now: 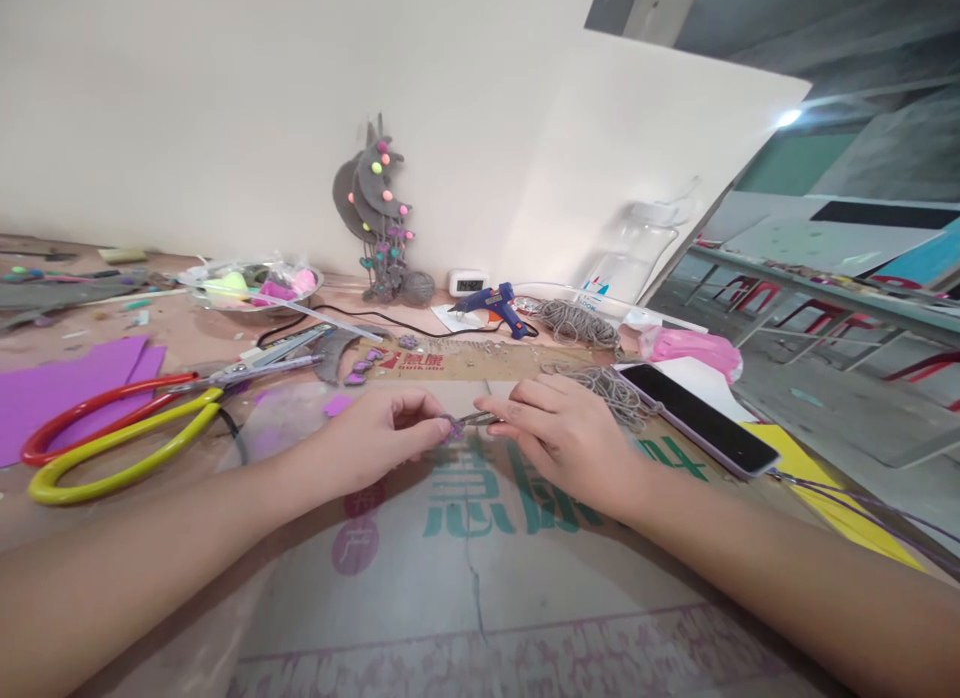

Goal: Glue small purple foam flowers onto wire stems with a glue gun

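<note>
My left hand [379, 433] and my right hand [562, 428] meet over a sheet of cardboard [465, 578] with green printing. Both pinch a small thin piece [469, 419], purple at the left end and grey toward the right. The left fingertips close on its purple end, the right fingertips on the grey end. A grey cord [611, 388] lies coiled just behind my right hand.
Large scissors with red and yellow handles [112, 433] lie at left on purple foam sheets [60, 388]. A phone [697, 416] lies at right beside yellow paper. Behind are a blue glue gun [495, 306], a bowl of pom-poms [251, 283], a grey felt ornament [379, 213] and a small clock.
</note>
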### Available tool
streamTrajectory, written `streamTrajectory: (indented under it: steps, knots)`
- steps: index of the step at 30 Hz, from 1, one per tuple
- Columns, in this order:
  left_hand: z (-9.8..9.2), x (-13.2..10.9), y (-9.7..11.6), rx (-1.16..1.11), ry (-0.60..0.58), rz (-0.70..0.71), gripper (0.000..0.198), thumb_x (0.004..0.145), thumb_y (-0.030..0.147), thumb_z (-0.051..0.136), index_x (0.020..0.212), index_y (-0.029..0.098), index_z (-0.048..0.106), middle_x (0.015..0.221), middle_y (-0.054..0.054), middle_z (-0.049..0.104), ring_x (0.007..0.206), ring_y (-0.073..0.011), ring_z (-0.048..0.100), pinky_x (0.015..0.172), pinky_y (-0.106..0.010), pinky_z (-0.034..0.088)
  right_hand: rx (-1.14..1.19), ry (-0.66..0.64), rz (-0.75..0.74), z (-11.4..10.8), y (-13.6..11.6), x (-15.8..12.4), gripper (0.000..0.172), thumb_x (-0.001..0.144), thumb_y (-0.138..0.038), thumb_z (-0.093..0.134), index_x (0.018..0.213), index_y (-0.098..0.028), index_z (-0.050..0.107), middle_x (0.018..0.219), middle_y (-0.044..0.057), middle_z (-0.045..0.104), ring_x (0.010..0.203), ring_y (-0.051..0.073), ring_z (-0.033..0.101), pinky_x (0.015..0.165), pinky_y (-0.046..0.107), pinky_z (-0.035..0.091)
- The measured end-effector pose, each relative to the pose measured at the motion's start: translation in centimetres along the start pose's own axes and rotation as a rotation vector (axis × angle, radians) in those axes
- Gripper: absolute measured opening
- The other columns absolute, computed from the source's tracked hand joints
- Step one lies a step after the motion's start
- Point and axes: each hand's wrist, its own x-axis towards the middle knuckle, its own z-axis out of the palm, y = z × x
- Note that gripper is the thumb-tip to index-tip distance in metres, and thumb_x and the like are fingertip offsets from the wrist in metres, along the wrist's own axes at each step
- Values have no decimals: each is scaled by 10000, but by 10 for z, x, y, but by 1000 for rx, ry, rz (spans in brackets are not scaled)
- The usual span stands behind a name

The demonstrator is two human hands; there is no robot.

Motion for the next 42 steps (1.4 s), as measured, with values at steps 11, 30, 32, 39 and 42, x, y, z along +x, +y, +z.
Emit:
streamTrajectory:
  steps: [11, 30, 32, 39, 42]
  knots:
    - [-1, -1, 0, 30, -6, 16, 201, 764, 342, 501, 691, 164, 561, 554, 43, 483, 488, -86, 421, 449, -188, 289, 22, 0, -11, 1, 1, 0, 289, 897, -283, 432, 1073, -171, 633, 709, 31, 563, 671, 139, 482, 624, 274, 354]
    - [-1, -1, -1, -47, 14, 22, 211, 761, 359, 540, 695, 161, 573, 549, 42, 491, 460, -68, 419, 415, -173, 300, 233, 28, 195, 6, -4, -3, 293, 880, -342, 449, 1067, -154, 574, 808, 59, 595, 699, 146, 528, 619, 261, 389]
    - [-1, -1, -2, -74, 16, 36, 219, 759, 365, 551, 707, 156, 588, 559, 35, 503, 470, -68, 429, 422, -173, 310, 330, 17, 288, 8, -6, -2, 286, 866, -373, 466, 1016, -152, 567, 811, 57, 617, 698, 147, 552, 621, 262, 405]
    - [-2, 1, -5, -82, 23, 13, 212, 756, 345, 565, 804, 150, 634, 638, 18, 569, 505, -69, 452, 447, -175, 333, 531, -23, 455, 12, -8, 2, 288, 817, -407, 528, 994, -183, 564, 834, 42, 645, 738, 157, 601, 641, 263, 447]
    - [-2, 3, -7, -93, 38, 8, 221, 760, 355, 565, 773, 139, 612, 626, 21, 555, 507, -65, 450, 456, -171, 334, 581, -21, 474, 16, -4, 3, 266, 824, -386, 519, 984, -177, 562, 820, 40, 643, 727, 150, 600, 649, 258, 456]
